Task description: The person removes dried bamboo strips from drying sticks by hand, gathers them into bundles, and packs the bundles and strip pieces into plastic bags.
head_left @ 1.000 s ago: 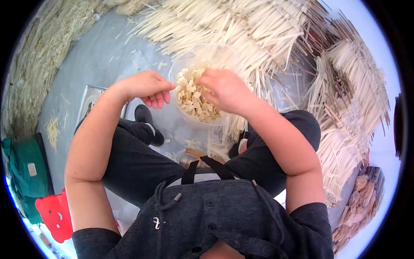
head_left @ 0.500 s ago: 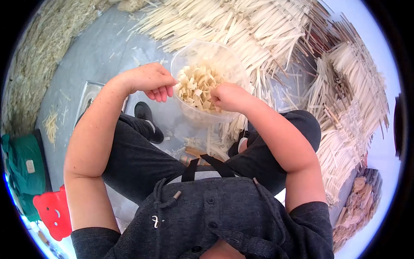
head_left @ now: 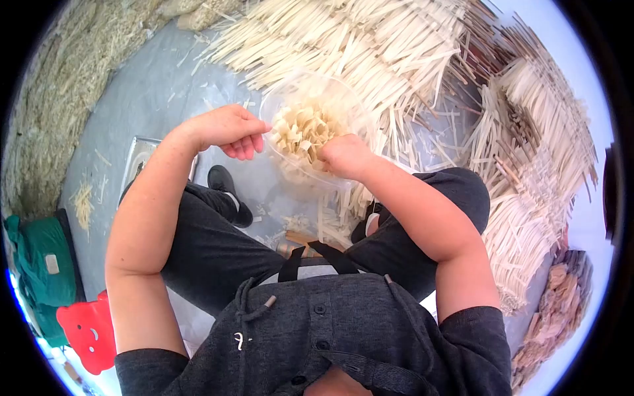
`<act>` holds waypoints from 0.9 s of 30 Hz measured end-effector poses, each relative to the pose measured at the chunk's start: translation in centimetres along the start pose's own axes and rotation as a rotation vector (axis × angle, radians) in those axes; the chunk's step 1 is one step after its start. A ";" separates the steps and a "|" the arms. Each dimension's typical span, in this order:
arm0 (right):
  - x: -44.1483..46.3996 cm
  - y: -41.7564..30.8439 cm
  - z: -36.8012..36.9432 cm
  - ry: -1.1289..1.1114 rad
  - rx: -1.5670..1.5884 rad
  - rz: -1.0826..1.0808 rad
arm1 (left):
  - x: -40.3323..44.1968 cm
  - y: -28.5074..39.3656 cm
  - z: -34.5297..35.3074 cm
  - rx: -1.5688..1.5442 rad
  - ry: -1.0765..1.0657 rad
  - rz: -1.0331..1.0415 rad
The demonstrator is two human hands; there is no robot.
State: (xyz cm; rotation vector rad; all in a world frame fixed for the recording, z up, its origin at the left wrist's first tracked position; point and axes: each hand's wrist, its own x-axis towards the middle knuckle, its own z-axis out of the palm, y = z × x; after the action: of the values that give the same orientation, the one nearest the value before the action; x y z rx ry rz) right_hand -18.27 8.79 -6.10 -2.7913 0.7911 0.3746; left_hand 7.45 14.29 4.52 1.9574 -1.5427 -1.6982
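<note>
Floor (head_left: 145, 92) grey and littered, strips (head_left: 356, 46) heaped across it — left fingers (head_left: 247, 146) pinching clear tub (head_left: 298, 175), right fingers (head_left: 334, 156) curled, hold unclear

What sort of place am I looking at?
Probably a processing workshop for plant material, judging by long, pale, flat strips massed on a grey floor, and a clear, round plastic tub holding short cream pieces.

Bright, diffuse light; fisheye distortion bends the edges into black corners, bluish glare lines the lower left, and the translucent round plastic tub (head_left: 351, 109) looks hazy.
</note>
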 end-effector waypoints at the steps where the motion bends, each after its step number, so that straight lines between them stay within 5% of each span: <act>1: -0.4 -0.3 -1.4 0.001 0.001 0.000 | 0.1 0.1 -0.1 0.050 0.037 -0.027; 5: -2.8 0.1 -8.2 0.318 0.267 0.344 | 0.7 -0.2 -0.3 0.238 0.142 -0.089; 9: -2.9 3.9 -6.0 0.673 -0.002 0.548 | 1.7 -1.1 0.3 0.220 0.153 -0.012; 11: -1.7 5.4 -3.6 0.340 0.452 0.350 | 2.9 -2.0 0.8 -0.139 0.178 0.052; 13: -1.0 3.1 -6.0 0.335 0.482 0.294 | 1.5 -0.9 0.7 -0.156 0.140 0.101; 15: -0.8 1.4 -6.8 0.628 0.358 0.025 | -0.8 0.5 0.4 -0.177 0.092 0.133; 18: -1.7 -0.1 -10.0 0.699 0.499 -0.084 | -3.3 1.8 0.4 -0.213 0.032 0.224; 22: 0.5 0.5 -8.5 0.468 0.624 0.035 | -1.3 1.1 1.4 -0.326 0.046 0.133; 27: 2.3 -1.2 -4.9 0.521 0.339 -0.062 | 1.1 -0.1 1.4 -0.321 -0.015 0.026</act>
State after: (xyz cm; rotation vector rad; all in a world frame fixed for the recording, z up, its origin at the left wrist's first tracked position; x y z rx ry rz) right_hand -14.80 7.31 -1.98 -2.5934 0.7730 -0.4768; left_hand 6.24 14.23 3.18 1.7579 -1.2023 -1.8205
